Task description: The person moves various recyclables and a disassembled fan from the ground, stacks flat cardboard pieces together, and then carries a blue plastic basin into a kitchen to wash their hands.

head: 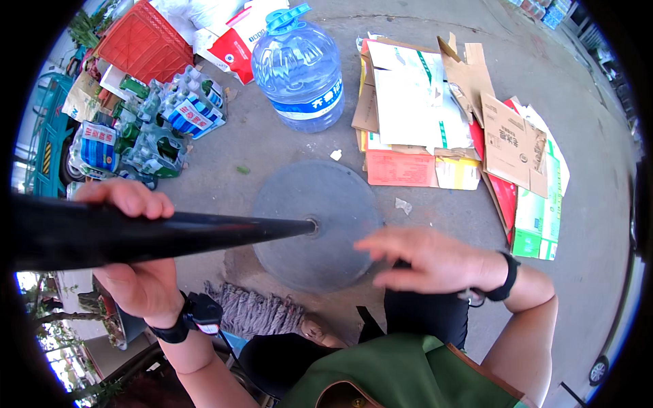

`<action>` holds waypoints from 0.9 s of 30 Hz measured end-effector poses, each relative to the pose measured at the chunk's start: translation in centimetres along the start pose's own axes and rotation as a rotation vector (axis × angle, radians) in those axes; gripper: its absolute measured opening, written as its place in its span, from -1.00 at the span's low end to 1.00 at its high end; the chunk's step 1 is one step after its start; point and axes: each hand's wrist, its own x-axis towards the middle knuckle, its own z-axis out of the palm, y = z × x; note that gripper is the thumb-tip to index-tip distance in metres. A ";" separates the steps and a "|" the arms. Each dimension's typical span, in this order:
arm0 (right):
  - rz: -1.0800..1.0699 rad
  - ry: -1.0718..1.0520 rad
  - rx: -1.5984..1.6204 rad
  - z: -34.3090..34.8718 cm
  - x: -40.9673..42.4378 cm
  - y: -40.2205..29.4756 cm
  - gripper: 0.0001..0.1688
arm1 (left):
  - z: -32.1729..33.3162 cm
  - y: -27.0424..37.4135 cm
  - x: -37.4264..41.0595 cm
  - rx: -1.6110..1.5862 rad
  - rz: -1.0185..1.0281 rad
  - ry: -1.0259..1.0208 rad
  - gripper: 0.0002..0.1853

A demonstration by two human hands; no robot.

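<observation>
A black pole (229,235) rises from the centre of a round grey base (316,186) on the ground. My left hand (140,285) is wrapped around the pole's upper part, fingers on one side and thumb on the other. At the right, my right hand (428,257) hovers over the base's edge and above my knee, fingers apart, holding nothing. It looks apart from the pole. A grey string mop head (260,311) lies below the base, partly hidden by my leg.
Beyond the base stands a large blue water bottle (298,71). Flattened cardboard (408,102) is piled to its right. At left are shrink-wrapped bottles (191,115), a red plastic crate (148,43) and a teal cart (51,137). Paper scraps (403,205) dot the ground.
</observation>
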 end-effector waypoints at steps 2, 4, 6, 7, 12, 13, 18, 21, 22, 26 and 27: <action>0.044 -0.103 0.251 1.0 -0.3 -0.3 -0.48 | 1.0 0.9 0.6 0.075 -0.013 0.035 -0.34; 0.097 -0.155 0.409 1.7 -0.5 0.4 -0.51 | 1.9 1.0 0.6 0.105 -0.028 0.098 -0.42; 0.156 -0.091 0.478 2.1 -0.7 1.6 -0.54 | 1.9 1.3 0.6 0.141 -0.044 0.125 -0.43; 0.189 -0.062 0.512 2.3 -0.7 1.9 -0.56 | 1.8 1.5 0.5 0.173 -0.047 0.134 -0.43; 0.296 0.078 0.775 2.7 -0.1 2.9 -0.69 | 1.5 3.5 -1.2 0.236 -0.024 0.285 -0.46; 0.319 0.082 0.775 2.3 0.3 3.0 -0.71 | 1.6 3.8 -1.0 0.258 -0.031 0.292 -0.46; 0.332 0.163 0.661 0.8 -0.2 3.3 -0.80 | 2.5 3.9 -1.2 0.244 -0.113 0.271 -0.64; 0.389 0.298 0.695 1.6 -2.0 3.3 -0.83 | 1.5 4.3 -2.9 0.288 -0.213 0.317 -0.60; 0.398 0.320 0.709 1.9 -2.3 3.1 -0.83 | 0.9 5.1 -3.7 0.271 -0.302 0.328 -0.62; 0.475 0.337 0.757 2.4 -4.5 1.7 -0.85 | 1.4 7.0 -4.4 0.316 -0.484 0.367 -0.62; 0.511 0.316 0.773 2.6 -5.0 1.6 -0.85 | 1.3 7.3 -4.8 0.316 -0.514 0.380 -0.63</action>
